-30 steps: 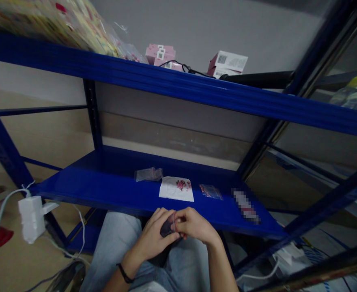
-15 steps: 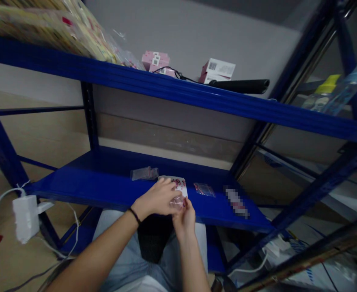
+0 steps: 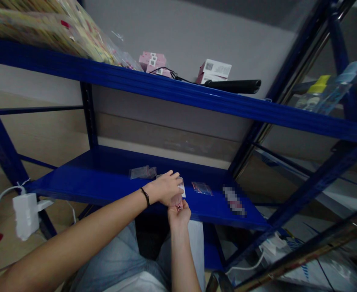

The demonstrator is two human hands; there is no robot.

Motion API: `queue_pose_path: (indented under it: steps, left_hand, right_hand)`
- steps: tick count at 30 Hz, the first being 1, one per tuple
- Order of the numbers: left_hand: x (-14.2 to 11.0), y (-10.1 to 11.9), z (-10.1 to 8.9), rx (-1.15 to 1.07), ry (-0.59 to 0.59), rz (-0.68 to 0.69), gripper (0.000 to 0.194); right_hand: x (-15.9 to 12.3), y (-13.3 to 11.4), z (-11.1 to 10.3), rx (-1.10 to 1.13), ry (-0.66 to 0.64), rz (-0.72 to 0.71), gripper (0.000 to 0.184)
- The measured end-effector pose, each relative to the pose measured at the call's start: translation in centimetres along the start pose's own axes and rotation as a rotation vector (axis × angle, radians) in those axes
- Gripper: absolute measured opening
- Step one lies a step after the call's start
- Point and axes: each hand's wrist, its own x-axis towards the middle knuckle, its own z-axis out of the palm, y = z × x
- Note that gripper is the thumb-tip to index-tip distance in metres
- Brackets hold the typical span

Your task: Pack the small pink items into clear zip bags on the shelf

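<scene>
Left hand [image 3: 167, 187], spread, shifted over paper [image 3: 183, 191]; right grip [image 3: 180, 207] pinches bag [image 3: 176, 200] near shelf edge [image 3: 227, 222].

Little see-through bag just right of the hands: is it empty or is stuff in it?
Not empty: small reddish bits show in the clear bag, mostly toward its left side.

It looks like a storeroom or small packing workspace. Blue metal shelving [image 3: 166, 87] carries pink cartons [image 3: 153, 63], barcoded white boxes [image 3: 216, 69] and bulky plastic-wrapped stock [image 3: 44, 30], with small clear bags [image 3: 142, 172] below.
</scene>
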Motion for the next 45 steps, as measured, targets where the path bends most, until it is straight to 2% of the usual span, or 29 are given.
queue_pose_path:
  steps: [4, 6, 8, 11, 13, 15, 18, 21, 24, 27, 31, 33, 35, 38, 41, 43, 45]
  left_hand:
    - [-2.5, -3.5, 0.1, -0.145, -0.010, -0.180, 0.060]
    - [-4.7, -6.3, 0.9, -0.252, 0.035, -0.328, 0.062]
    - [-7.4, -9.2, 2.4, -0.378, 0.114, -0.490, 0.058]
    - [-11.5, -13.0, 5.2, -0.496, 0.212, -0.745, 0.058]
    - [-13.2, -14.5, 7.2, -0.475, 0.244, -0.880, 0.059]
    - [-13.6, -15.1, 8.9, -0.409, 0.252, -0.952, 0.057]
    - [-12.1, -14.5, 11.3, -0.313, 0.194, -0.958, 0.057]
    - [-10.3, -13.4, 13.3, -0.316, 0.015, -0.899, 0.072]
    - [-9.5, -12.8, 14.7, -0.329, -0.134, -0.826, 0.088]
    - [-9.5, -12.7, 15.3, -0.310, -0.191, -0.792, 0.094]
    - [-9.6, -13.2, 14.8, -0.301, -0.215, -0.802, 0.099]
    - [-9.9, -13.3, 14.2, -0.300, -0.186, -0.832, 0.101]
    - [-10.3, -12.8, 13.6, -0.283, -0.106, -0.891, 0.103]
    - [-10.8, -10.6, 12.8, -0.209, 0.143, -0.947, 0.101]
    - [-10.7, -6.8, 12.4, -0.213, 0.400, -0.854, 0.081]
    - [-10.4, -4.3, 12.3, -0.291, 0.470, -0.781, 0.063]
    - [-10.1, -2.5, 12.3, -0.360, 0.481, -0.730, 0.047]
  right_hand:
    - [2.0, -1.6, 0.1, 0.169, 0.083, 0.112, 0.027]
    - [4.1, -3.4, 0.5, 0.188, 0.080, 0.094, 0.029]
    - [6.8, -5.4, 1.2, 0.133, 0.083, 0.045, 0.028]
    - [10.9, -7.8, 2.5, -0.098, 0.097, 0.032, 0.022]
    - [13.0, -8.4, 3.2, -0.197, 0.083, 0.065, 0.018]
    - [14.4, -8.1, 3.8, -0.240, 0.070, 0.086, 0.015]
    - [15.4, -6.6, 4.3, -0.314, 0.069, 0.066, 0.016]
    - [15.9, -5.0, 4.4, -0.394, 0.059, 0.005, 0.024]
    - [16.2, -3.7, 4.3, -0.477, 0.024, -0.082, 0.030]
    - [16.0, -2.9, 4.1, -0.542, -0.036, -0.190, 0.033]
    - [15.3, -2.4, 4.0, -0.598, -0.111, -0.297, 0.033]
    - [15.1, -2.4, 3.8, -0.622, -0.140, -0.324, 0.032]
    - [15.1, -2.4, 3.6, -0.649, -0.172, -0.346, 0.031]
    - [15.3, -2.4, 3.4, -0.672, -0.211, -0.370, 0.032]
    - [15.3, -2.3, 3.5, -0.660, -0.234, -0.394, 0.031]
    - [15.0, -2.7, 3.7, -0.655, -0.262, -0.414, 0.030]
    - [14.7, -4.0, 3.7, -0.686, -0.288, -0.446, 0.028]
